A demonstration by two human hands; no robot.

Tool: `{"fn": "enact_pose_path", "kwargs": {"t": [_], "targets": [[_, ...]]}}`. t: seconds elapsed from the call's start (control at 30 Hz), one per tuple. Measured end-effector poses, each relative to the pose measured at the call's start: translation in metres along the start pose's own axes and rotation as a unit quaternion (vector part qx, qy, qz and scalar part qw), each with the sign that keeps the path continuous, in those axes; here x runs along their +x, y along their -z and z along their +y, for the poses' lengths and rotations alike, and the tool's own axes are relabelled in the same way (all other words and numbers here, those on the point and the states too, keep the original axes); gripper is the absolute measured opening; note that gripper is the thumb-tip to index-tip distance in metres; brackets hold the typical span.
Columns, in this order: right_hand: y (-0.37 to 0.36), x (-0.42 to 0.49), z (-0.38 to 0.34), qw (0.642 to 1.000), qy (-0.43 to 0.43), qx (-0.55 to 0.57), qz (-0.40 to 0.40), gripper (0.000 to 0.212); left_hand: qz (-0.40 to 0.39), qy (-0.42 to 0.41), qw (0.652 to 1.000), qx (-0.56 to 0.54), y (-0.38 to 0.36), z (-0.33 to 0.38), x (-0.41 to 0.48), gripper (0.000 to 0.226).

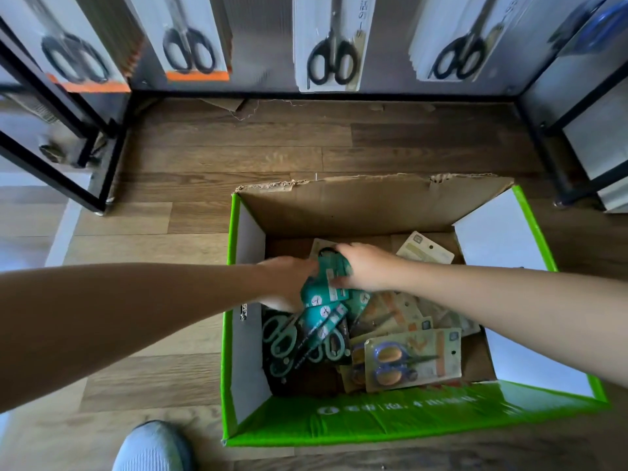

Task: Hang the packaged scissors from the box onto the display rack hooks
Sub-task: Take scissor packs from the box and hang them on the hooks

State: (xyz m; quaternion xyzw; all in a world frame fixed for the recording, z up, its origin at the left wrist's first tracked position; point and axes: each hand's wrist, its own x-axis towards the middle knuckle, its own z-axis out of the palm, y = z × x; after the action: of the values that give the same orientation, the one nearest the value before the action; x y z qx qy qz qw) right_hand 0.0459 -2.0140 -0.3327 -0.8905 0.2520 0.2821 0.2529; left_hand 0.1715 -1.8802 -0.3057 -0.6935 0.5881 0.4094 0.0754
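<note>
A person stands over an open green box on a wood floor, both bare arms reaching down into it. The right hand grasps a teal pack of scissors near the box's far side, fingers curled over its top edge and thumb on its face. The left hand touches the same pack from the left. Its fingers are hidden behind the card and blurred, so whether its grip is clenched or released cannot be told. Beneath the hands lie more teal-handled scissors on the box's left side. On the right side are beige cards, and the top one holds blue-and-orange scissors. Beyond the box stands a black-framed rack, and carded black scissors hang in rows on it. A foot in a grey sock rests on the floor, left of the box.
</note>
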Motion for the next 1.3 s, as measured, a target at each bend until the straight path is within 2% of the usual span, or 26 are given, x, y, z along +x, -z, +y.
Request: {"fn": "enact_pose_path", "kwargs": {"t": [0.13,0.23,0.3,0.37,0.47,0.53,0.63,0.73,0.83,0.9,1.03,1.13,1.3], "targets": [[-0.002,0.006,-0.004,0.998,-0.007,0.052,0.046,0.039,-0.051,0.013,0.998,-0.046,0.002,0.0,-0.001,0.044],[0.005,0.006,-0.003,0.994,-0.007,0.107,0.021,0.033,0.022,0.031,0.999,-0.033,0.0,-0.003,0.003,0.037],[0.013,0.004,-0.001,0.993,0.013,0.115,0.003,0.03,0.095,0.056,0.993,-0.039,0.005,-0.006,0.008,0.044],[0.024,0.001,0.004,0.995,0.041,0.086,-0.034,0.024,0.131,0.071,0.988,-0.049,0.009,-0.009,0.011,0.057],[0.042,-0.007,0.013,0.989,0.088,0.044,-0.106,0.026,0.078,0.093,0.989,-0.084,0.008,-0.006,0.012,0.07],[0.051,-0.012,0.018,0.986,0.105,0.029,-0.13,0.032,0.023,0.098,0.989,-0.11,0.002,0.0,0.012,0.066],[0.053,-0.017,0.026,0.986,0.103,0.039,-0.122,0.045,-0.009,0.097,0.984,-0.151,-0.01,0.008,0.015,0.065],[0.046,-0.02,0.033,0.986,0.065,0.124,-0.092,0.051,-0.002,0.119,0.971,-0.205,-0.017,0.008,0.018,0.076],[0.045,-0.018,0.042,0.991,0.025,0.129,-0.039,0.042,0.021,0.157,0.96,-0.23,-0.021,0.007,0.02,0.091],[0.052,-0.017,0.052,0.992,0.002,0.122,-0.009,0.034,0.024,0.147,0.954,-0.26,-0.024,0.007,0.021,0.088],[0.066,-0.025,0.072,0.989,-0.027,0.146,-0.017,0.021,0.0,0.166,0.946,-0.279,-0.029,0.002,0.019,0.108],[0.072,-0.036,0.086,0.981,-0.024,0.19,-0.023,0.02,-0.005,0.191,0.936,-0.296,-0.034,0.0,0.02,0.095],[0.074,-0.05,0.104,0.973,-0.025,0.23,-0.022,0.024,-0.021,0.191,0.931,-0.311,-0.039,0.011,0.025,0.087]]}}
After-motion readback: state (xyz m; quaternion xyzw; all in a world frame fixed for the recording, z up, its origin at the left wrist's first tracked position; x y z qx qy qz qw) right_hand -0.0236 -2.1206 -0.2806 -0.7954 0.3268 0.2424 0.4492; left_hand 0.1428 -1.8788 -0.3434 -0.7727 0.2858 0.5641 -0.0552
